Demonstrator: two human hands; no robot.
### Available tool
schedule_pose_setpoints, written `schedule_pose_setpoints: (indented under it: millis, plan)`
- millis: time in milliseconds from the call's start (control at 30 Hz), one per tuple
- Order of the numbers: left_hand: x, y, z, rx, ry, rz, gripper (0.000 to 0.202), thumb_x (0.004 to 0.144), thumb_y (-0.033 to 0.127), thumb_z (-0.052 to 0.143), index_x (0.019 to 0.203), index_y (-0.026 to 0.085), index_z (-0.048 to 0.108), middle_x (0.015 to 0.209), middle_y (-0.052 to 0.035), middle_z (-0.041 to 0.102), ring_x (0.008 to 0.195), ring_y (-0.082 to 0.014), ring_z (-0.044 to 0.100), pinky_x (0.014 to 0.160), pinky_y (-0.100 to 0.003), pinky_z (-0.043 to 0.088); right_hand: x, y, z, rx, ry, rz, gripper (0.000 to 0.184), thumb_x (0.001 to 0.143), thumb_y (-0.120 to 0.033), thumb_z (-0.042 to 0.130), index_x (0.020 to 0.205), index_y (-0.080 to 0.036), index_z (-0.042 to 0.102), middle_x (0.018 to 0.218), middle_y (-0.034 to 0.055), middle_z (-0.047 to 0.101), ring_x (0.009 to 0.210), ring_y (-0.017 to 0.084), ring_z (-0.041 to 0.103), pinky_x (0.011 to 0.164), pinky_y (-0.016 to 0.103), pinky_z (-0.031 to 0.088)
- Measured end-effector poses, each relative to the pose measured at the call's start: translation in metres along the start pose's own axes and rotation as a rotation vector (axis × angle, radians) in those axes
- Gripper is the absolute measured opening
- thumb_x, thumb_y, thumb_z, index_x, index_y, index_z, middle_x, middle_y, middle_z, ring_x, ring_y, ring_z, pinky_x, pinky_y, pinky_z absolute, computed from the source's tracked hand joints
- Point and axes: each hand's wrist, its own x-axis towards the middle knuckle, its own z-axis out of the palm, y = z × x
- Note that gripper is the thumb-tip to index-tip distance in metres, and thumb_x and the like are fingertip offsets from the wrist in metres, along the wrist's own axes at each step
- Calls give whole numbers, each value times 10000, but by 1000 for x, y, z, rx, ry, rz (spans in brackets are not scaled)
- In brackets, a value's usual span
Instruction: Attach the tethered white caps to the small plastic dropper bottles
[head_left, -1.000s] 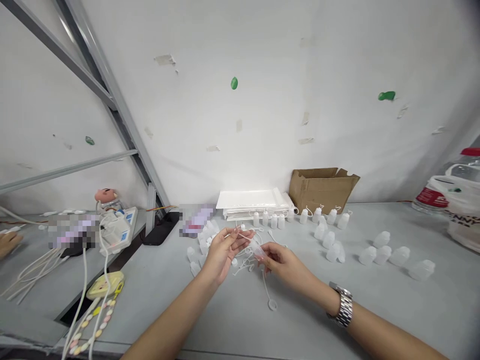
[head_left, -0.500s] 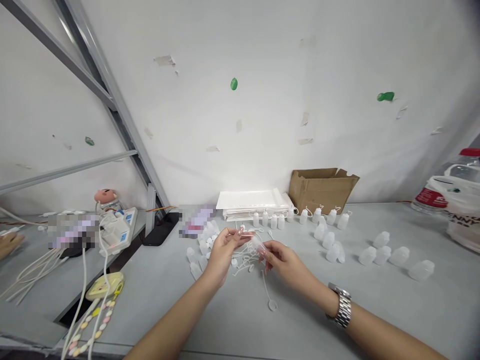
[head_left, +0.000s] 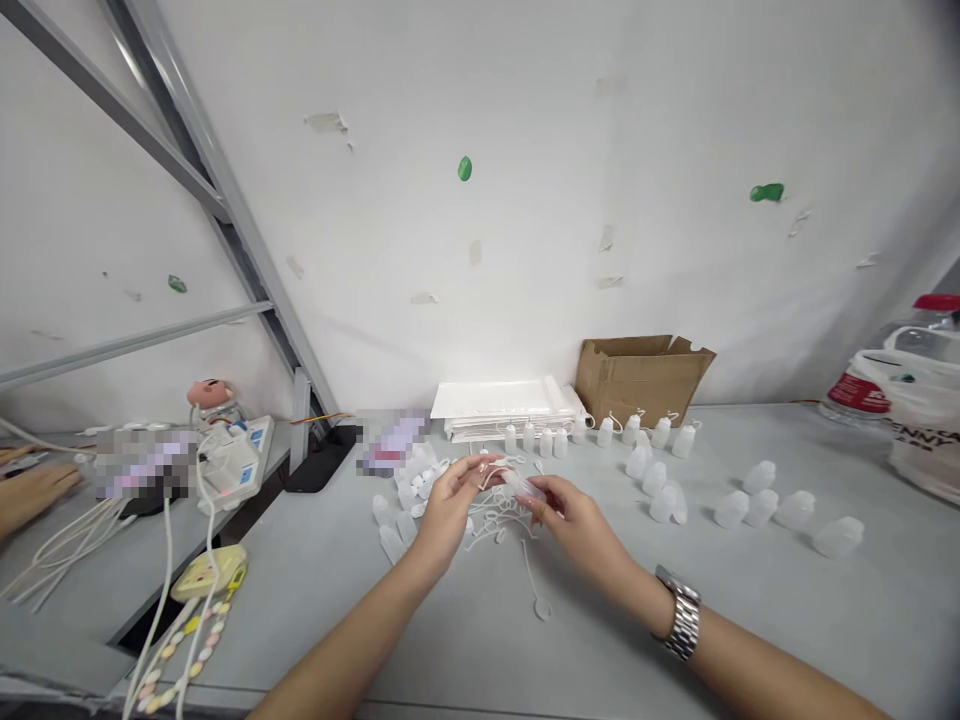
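My right hand [head_left: 571,512] is closed around a small translucent plastic bottle [head_left: 523,486], tilted with its neck to the left. At that neck, my left hand [head_left: 453,506] is closed, fingertips pinching a thin white strap [head_left: 489,473] that arcs up between the hands. Whether the strap is seated round the neck, I cannot tell. Below the hands lies a pile of loose white straps with ring ends [head_left: 496,520]. One single strap [head_left: 541,607] lies nearer to me. Several clear bottles [head_left: 390,543] and white caps rest left of my left hand.
Capped bottles with straps [head_left: 604,432] stand in a row before a white stack [head_left: 502,400] and a cardboard box [head_left: 641,378]. Loose bottles [head_left: 761,507] spread to the right. A phone [head_left: 394,442], power strip [head_left: 244,465] and cables are left. Another person's hand [head_left: 41,495] is far left.
My left fingers have come closer to the bottle's neck, and the white strap now arcs between the hands. At far left, the other person's hand has reached further into view.
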Motion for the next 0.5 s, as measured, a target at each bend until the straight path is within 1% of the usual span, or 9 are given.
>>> schedule_pose_setpoints:
  millis: [133, 233, 300, 400, 500]
  plan:
    - [0, 1, 1, 78, 3, -21, 296, 755, 427, 535, 843, 172, 656, 909, -60, 676, 889, -206, 606, 860, -336, 424, -2, 5, 1, -188, 81, -172, 160, 819, -269, 487, 930, -185, 567, 800, 46, 596, 693, 171, 549, 657, 309, 448]
    - [-1, 2, 1, 130, -3, -37, 261, 693, 391, 620, 830, 172, 653, 901, -60, 679, 888, -210, 603, 836, -329, 438, -3, 8, 2, -241, 117, -254, 154, 835, -242, 464, 952, -187, 548, 838, 55, 580, 701, 168, 545, 659, 312, 459]
    - [-2, 3, 1, 159, -15, -43, 264, 669, 364, 648, 854, 176, 656, 939, -67, 677, 920, -218, 597, 843, -331, 437, -3, 8, 1, -257, 140, -271, 150, 840, -239, 459, 955, -188, 539, 835, 53, 576, 690, 166, 547, 653, 315, 466]
    - [-2, 4, 1, 221, -31, 6, 251, 709, 348, 603, 892, 192, 672, 990, -74, 671, 978, -226, 578, 884, -345, 414, -4, 8, 0, -278, 155, -267, 143, 841, -249, 462, 945, -183, 536, 825, 56, 578, 681, 170, 551, 645, 324, 471]
    - [-3, 2, 2, 289, -1, 44, 218, 697, 314, 612, 867, 201, 689, 970, -71, 680, 981, -234, 576, 885, -352, 414, -4, 6, 0, -287, 156, -263, 149, 843, -255, 463, 952, -182, 533, 828, 61, 581, 674, 171, 550, 635, 325, 473]
